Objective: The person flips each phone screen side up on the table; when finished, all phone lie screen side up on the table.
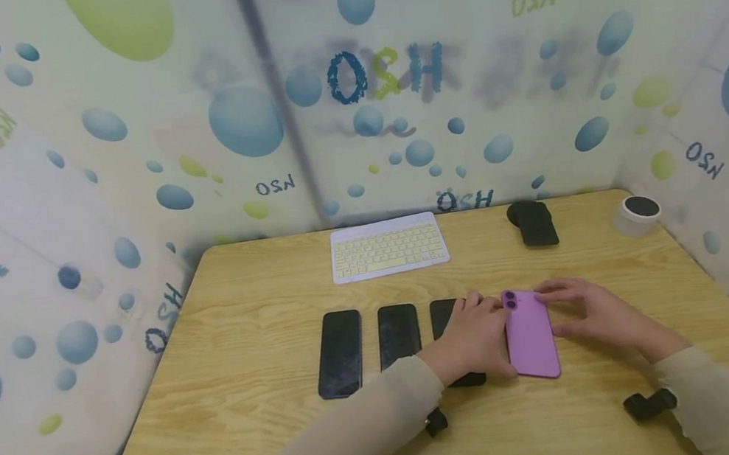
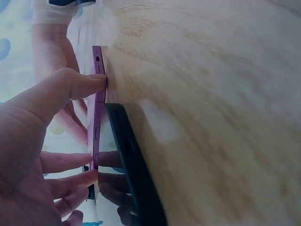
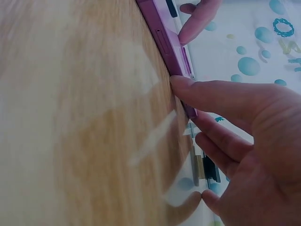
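Note:
A purple smartphone (image 1: pixel 533 343) lies back up on the wooden table (image 1: pixel 259 431), its camera bump at the upper left corner. My left hand (image 1: pixel 476 334) touches the phone's left long edge, thumb low and fingertips near the top, as the left wrist view shows. On the opposite edge, my right hand (image 1: pixel 594 314) rests its thumb against the side and its fingers by the top corner. Under my left hand lies a dark phone (image 1: pixel 442 316), partly covered. Two more dark phones, one in the middle (image 1: pixel 398 331) and one at the left (image 1: pixel 340 354), line up beside it.
A white keyboard (image 1: pixel 389 248) sits near the back edge. Behind the right hand are a black flat object (image 1: pixel 536 224) and a white cylinder with a black top (image 1: pixel 637 216). Patterned walls (image 1: pixel 247 121) enclose the table at the back and sides.

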Motion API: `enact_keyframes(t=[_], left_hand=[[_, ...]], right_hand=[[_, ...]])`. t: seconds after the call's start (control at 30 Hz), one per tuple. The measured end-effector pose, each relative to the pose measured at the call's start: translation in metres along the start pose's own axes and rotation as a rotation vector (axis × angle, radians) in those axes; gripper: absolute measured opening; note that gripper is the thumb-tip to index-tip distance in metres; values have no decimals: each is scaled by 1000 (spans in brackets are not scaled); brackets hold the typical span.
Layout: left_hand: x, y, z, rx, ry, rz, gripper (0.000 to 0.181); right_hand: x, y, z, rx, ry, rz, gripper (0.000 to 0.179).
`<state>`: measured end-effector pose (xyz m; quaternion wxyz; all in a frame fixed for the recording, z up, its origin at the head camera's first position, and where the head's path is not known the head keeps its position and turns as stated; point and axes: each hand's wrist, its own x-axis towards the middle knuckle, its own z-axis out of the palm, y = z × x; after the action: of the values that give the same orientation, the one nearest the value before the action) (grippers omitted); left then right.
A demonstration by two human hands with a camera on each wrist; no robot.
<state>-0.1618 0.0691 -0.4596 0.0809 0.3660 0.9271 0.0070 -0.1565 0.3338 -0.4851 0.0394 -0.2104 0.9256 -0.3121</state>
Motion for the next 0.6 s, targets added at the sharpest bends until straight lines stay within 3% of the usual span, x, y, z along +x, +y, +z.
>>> enact_keyframes(t=[0.4, 0.6], left_hand=[[0, -6, 5, -47, -1, 21, 95], [0, -8, 6, -74, 1, 33, 94]], right_hand=[[-7, 0, 3, 37, 66, 77, 57], [-9, 0, 5, 52, 123, 48, 54]])
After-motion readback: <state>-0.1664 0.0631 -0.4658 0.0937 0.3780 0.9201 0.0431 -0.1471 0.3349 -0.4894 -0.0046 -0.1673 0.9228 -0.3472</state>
